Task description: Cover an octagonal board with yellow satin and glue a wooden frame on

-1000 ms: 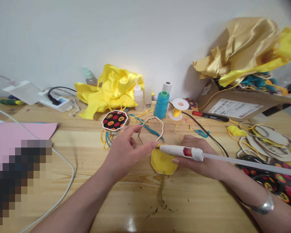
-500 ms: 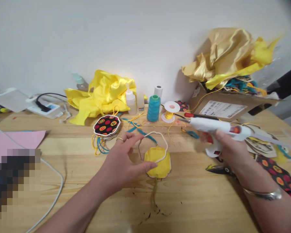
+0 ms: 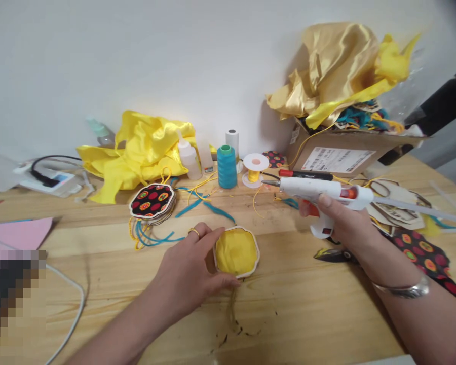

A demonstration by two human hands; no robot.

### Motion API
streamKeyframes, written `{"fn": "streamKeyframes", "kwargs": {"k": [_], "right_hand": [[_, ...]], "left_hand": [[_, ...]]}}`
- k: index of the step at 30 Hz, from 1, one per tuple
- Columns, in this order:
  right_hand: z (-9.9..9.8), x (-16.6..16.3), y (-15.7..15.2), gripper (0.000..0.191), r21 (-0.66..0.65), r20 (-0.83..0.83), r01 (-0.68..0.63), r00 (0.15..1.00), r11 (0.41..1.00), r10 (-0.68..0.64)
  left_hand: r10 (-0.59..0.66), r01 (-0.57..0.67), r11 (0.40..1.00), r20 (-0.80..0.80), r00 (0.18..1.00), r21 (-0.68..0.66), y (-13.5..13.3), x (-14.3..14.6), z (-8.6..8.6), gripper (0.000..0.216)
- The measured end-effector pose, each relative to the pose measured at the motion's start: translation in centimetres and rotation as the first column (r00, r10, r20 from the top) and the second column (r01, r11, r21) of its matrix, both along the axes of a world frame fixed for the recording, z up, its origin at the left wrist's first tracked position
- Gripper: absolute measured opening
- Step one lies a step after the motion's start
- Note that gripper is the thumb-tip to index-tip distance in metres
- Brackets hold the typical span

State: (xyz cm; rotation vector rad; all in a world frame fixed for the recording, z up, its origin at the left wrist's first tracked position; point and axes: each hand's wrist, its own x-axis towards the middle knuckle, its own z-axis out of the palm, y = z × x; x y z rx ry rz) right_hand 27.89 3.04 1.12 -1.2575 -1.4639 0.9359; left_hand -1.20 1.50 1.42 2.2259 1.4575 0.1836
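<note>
My left hand (image 3: 192, 276) grips a thin pale scalloped frame (image 3: 257, 251) between thumb and fingers, at its left and lower edges. The frame lies over a yellow fabric-covered piece (image 3: 236, 252), nearly matching its outline. A cord runs from the piece's top, and a dull tassel trails from its lower edge. My right hand (image 3: 347, 223) is wrapped round a white hot glue gun (image 3: 304, 188), held above the table with its nozzle pointing left. A clear glue stick (image 3: 410, 205) sticks out of the gun's back.
Behind stand a teal thread cone (image 3: 227, 170), a yellow cord spool (image 3: 255, 175) and a squeeze bottle (image 3: 189, 159). A stack of patterned pieces (image 3: 152, 201) lies left, near yellow satin (image 3: 144, 147). At right are a cardboard box (image 3: 334, 152) and dark-handled cutters (image 3: 332, 255).
My left hand has lowered the frame from tilted above the yellow piece to lying over it. My right hand still holds the glue gun. The view has shifted slightly.
</note>
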Motion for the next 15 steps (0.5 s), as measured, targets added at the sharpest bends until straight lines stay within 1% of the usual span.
{"fn": "streamKeyframes", "kwargs": {"k": [3,6,9,11,13,15], "right_hand": [[0.2,-0.1,0.0,0.042,-0.063,0.041,-0.016,0.999,0.998,0.019],[0.8,-0.5,0.2,0.039,-0.110,0.164,-0.072,0.982,0.991,0.090],[1.6,-1.2,0.5,0.035,-0.035,0.340,-0.179,0.923,0.983,0.180],[2.1,-1.5,0.7,0.035,0.019,0.427,-0.237,0.880,0.971,0.207],[2.3,-1.6,0.7,0.035,0.018,0.451,-0.260,0.864,0.965,0.225],[2.3,-1.6,0.6,0.034,-0.019,0.424,-0.235,0.878,0.972,0.221]], "left_hand": [[-0.009,0.009,1.000,-0.010,1.000,0.011,0.0,-0.1,-0.3,0.070],[-0.024,0.024,1.000,-0.005,1.000,0.018,0.1,-0.1,-0.4,0.070],[-0.021,0.021,1.000,-0.011,1.000,0.003,0.1,0.0,-0.1,0.069],[-0.027,0.027,1.000,-0.016,1.000,-0.016,0.2,0.1,0.2,0.069],[-0.047,0.046,0.998,-0.015,0.999,-0.030,0.4,0.0,0.4,0.068],[-0.062,0.062,0.998,-0.009,0.998,-0.025,0.5,-0.1,0.3,0.068]]}}
